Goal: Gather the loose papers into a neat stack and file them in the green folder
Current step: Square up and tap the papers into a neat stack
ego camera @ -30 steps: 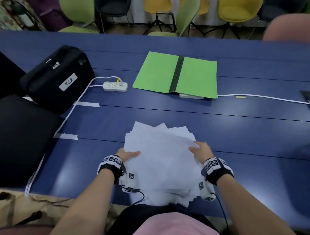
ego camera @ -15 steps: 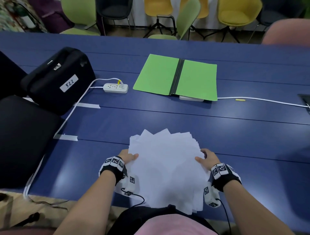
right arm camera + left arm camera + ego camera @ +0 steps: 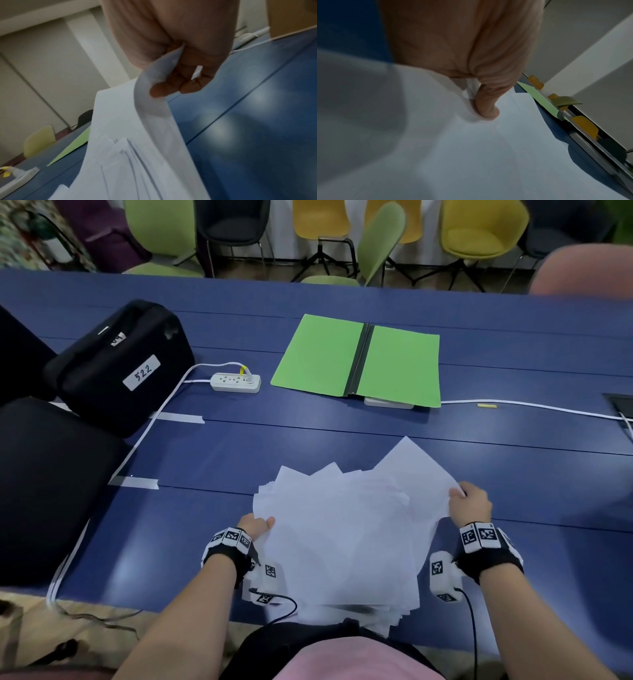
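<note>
Loose white papers [image 3: 342,542] fanned unevenly at the near edge of the blue table [image 3: 513,559], corners sticking out at several angles, near ends overhanging toward the lap. Left hand [image 3: 255,525] clamped on the left edge of the pile, thumb on top and fingers hidden beneath; in the left wrist view the thumb [image 3: 488,108] presses down on the sheets, probably to anchor the pile while the other side is sorted. Right hand [image 3: 471,505] pinching the right edge of one top sheet [image 3: 411,474], lifted and skewed so its far corner pokes out beyond the rest; in the right wrist view that sheet [image 3: 154,108] curls up between curled fingers [image 3: 188,86] and thumb, likely so it can be turned square with the others. Green folder [image 3: 359,361] lying open and flat farther across the table, well apart from the papers, both leaves bare and ready to receive them. Stack not yet squared, nothing filed. White power strip [image 3: 236,382] just left of the folder; black case [image 3: 116,364] labelled 522 at far left.
</note>
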